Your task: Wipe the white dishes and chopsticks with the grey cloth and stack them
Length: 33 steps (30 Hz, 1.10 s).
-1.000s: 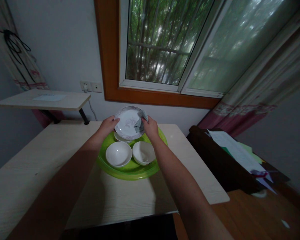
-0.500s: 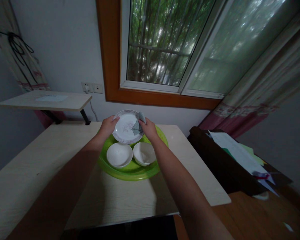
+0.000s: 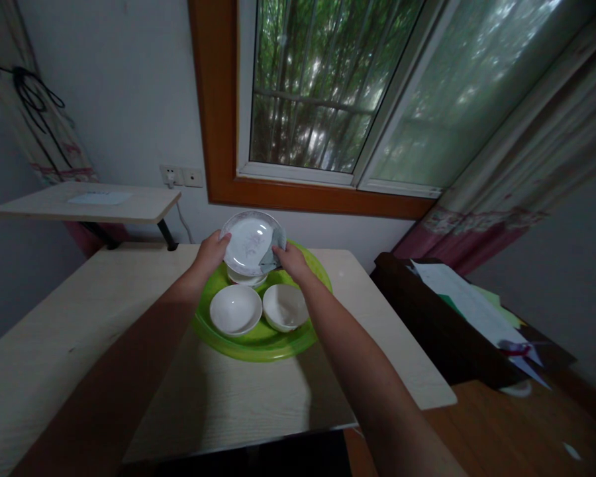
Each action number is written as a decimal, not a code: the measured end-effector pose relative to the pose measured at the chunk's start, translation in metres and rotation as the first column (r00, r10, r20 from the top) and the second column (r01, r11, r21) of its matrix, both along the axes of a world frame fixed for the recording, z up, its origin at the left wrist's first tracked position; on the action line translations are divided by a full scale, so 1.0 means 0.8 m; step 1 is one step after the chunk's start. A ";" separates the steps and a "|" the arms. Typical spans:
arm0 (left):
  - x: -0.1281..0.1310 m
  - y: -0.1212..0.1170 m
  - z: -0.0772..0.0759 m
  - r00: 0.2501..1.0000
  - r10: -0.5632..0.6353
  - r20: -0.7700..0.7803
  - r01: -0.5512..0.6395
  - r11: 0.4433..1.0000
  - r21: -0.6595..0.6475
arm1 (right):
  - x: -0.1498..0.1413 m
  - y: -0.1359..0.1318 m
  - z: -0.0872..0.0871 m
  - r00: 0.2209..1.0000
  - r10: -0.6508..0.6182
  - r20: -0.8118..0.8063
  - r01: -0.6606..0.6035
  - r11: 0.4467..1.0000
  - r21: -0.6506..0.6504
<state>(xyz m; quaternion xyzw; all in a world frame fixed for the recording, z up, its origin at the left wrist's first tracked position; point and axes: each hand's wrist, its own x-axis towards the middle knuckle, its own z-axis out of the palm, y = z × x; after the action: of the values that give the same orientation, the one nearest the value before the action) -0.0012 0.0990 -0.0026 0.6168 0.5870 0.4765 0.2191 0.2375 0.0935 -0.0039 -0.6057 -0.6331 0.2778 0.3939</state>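
A white plate (image 3: 248,242) with a patterned rim is held tilted above a round green tray (image 3: 258,352). My left hand (image 3: 211,252) grips its left edge, thumb on the upper face. On the right edge, my right hand (image 3: 291,260) is closed on a grey-green cloth (image 3: 268,257), which lies against the plate's face and rim. Two white bowls, a left one (image 3: 236,310) and a right one (image 3: 284,308), sit in the front of the tray. Behind them another white dish (image 3: 247,278) is partly hidden under the plate.
The tray stands on a pale wooden table (image 3: 248,391). A small raised shelf (image 3: 89,204) with a paper sheet is at the back left. To the right, a dark cabinet (image 3: 427,318) carries papers. Behind the table are a wall and a window (image 3: 322,99).
The plate dipped over the tray, then rose and shifted slightly left, uncovering the rear dish again. My right hand and the cloth moved down along the plate's right side. Both hands kept their grip.
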 end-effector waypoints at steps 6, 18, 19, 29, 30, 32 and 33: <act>0.002 0.002 -0.004 0.994 -0.108 0.026 0.109 0.993 -0.038 | 0.010 -0.002 0.015 0.958 -0.134 0.253 0.099 0.984 0.147; 0.013 -0.020 0.005 0.986 -0.149 0.071 0.150 0.989 -0.015 | 0.009 -0.008 0.016 0.944 -0.074 0.323 0.012 0.981 0.192; 0.013 -0.020 0.006 0.991 -0.127 0.031 0.127 0.992 -0.009 | 0.009 -0.007 0.016 0.950 -0.071 0.305 0.013 0.982 0.187; 0.002 -0.015 0.013 0.982 0.156 -0.102 -0.145 0.983 0.109 | -0.005 -0.016 0.012 0.963 0.161 -0.215 -0.195 0.970 -0.146; 0.000 -0.014 0.012 0.980 0.179 -0.089 -0.169 0.979 0.110 | -0.007 -0.020 0.012 0.935 0.198 -0.295 -0.255 0.952 -0.169; -0.003 -0.012 0.010 0.979 0.193 -0.063 -0.187 0.978 0.097 | -0.010 -0.024 0.012 0.889 0.233 -0.393 -0.324 0.928 -0.185; -0.004 -0.010 0.008 0.982 0.184 -0.052 -0.179 0.980 0.085 | -0.011 -0.025 0.011 0.883 0.230 -0.409 -0.328 0.925 -0.190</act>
<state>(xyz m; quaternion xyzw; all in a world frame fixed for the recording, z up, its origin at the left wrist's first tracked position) -0.0041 0.0909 0.0039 0.5828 0.6276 0.4990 0.1324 0.2290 0.0736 0.0052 -0.4874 -0.5851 0.5224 0.3836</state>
